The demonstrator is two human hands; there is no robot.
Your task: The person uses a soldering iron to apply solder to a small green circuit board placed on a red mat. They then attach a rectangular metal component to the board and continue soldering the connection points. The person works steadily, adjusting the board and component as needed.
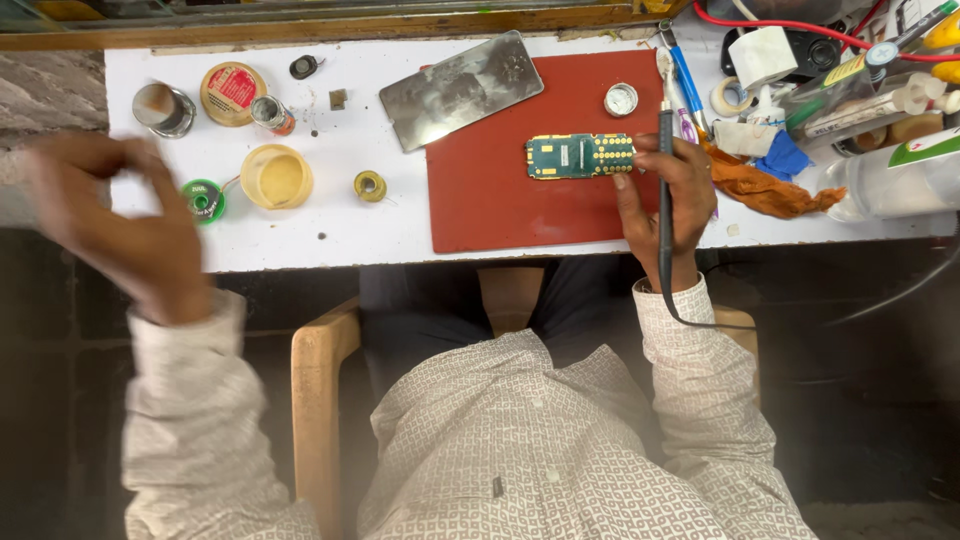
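The red mat [500, 200] lies mostly bare below and left of the green circuit board [580, 156], so a hand could pass there. Its upper left corner is overlapped by a tilted metal plate [460, 90], and a small round tin [621, 99] sits near its upper right. Left of the mat, the white counter [330, 235] is dotted with a yellow cup [277, 177], solder spools [204, 200], and small tins, with narrow gaps between. The right end is crowded with an orange cloth [765, 190], tape, bottles and cables.

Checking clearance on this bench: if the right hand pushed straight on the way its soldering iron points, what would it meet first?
The right hand aims its black soldering iron up the picture; the white toothbrush lies first in line, though the iron's height is unclear.
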